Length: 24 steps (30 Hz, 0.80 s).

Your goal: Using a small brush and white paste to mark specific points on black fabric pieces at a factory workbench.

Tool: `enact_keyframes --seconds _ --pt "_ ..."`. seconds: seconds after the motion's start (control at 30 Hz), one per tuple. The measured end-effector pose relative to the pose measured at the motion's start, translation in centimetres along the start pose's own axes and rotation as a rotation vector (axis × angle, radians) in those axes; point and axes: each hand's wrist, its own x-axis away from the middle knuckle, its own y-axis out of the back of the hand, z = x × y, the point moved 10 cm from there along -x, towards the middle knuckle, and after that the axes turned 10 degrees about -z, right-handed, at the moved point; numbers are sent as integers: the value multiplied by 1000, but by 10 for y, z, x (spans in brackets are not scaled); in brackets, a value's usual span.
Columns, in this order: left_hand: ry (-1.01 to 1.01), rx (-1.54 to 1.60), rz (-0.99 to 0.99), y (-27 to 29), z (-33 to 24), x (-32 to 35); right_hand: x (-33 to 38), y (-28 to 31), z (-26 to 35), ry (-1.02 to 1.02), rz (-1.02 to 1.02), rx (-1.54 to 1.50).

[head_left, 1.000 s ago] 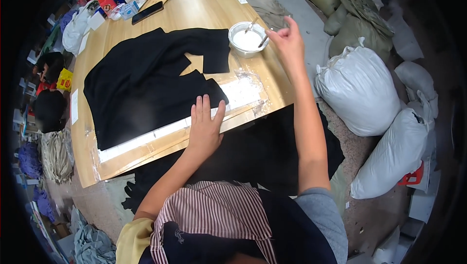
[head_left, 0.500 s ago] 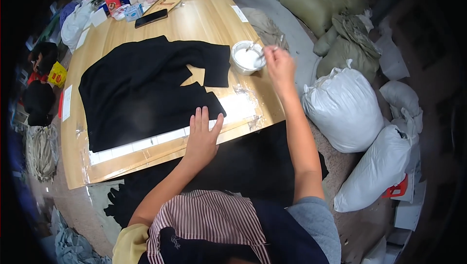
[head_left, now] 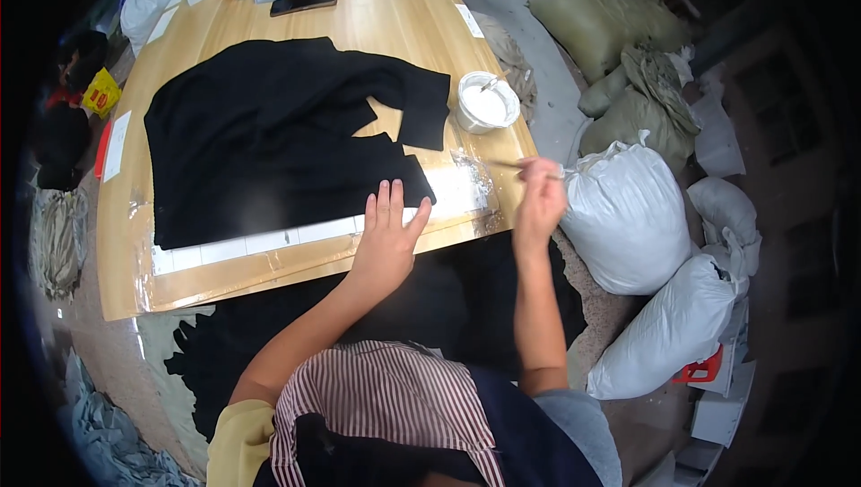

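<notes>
- For a neat step, the left hand (head_left: 387, 236) should press the black cloth (head_left: 269, 146) flat without dragging its near edge askew on the white strip (head_left: 242, 247).
- A light, level hold on the stick (head_left: 513, 164) would probably serve best, since any white paste (head_left: 487, 108) clinging to it could drip and mark the dark fabric.
- The left hand lies flat, fingers slightly parted and thumb spread wide, its fingertips on the cloth's near edge.
- The right hand (head_left: 541, 200) is closed narrowly, pinching the stick between thumb and fingers; its tip points left, apart from the cloth. Whether paste coats it is too blurred to tell.
- The cloth spreads over the table (head_left: 404, 12), ahead and to the left of the left hand.
- The bowl (head_left: 468, 122) of paste stands just beyond the right hand, with another stick (head_left: 490, 83) leaning in it.
</notes>
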Motion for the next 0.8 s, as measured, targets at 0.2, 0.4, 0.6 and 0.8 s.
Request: enact_keyframes --seconds 0.2,0.4,0.6,0.8 --pt "50 41 20 -3 6 2 67 -64 -19 -101 263 55" --pt "18 25 -51 -1 6 2 64 -81 -6 29 296 200" --pt "-40 -26 -28 -2 4 3 73 -88 2 -321 274 -185" --pt "59 190 -209 10 15 1 101 -156 12 -237 552 -135"
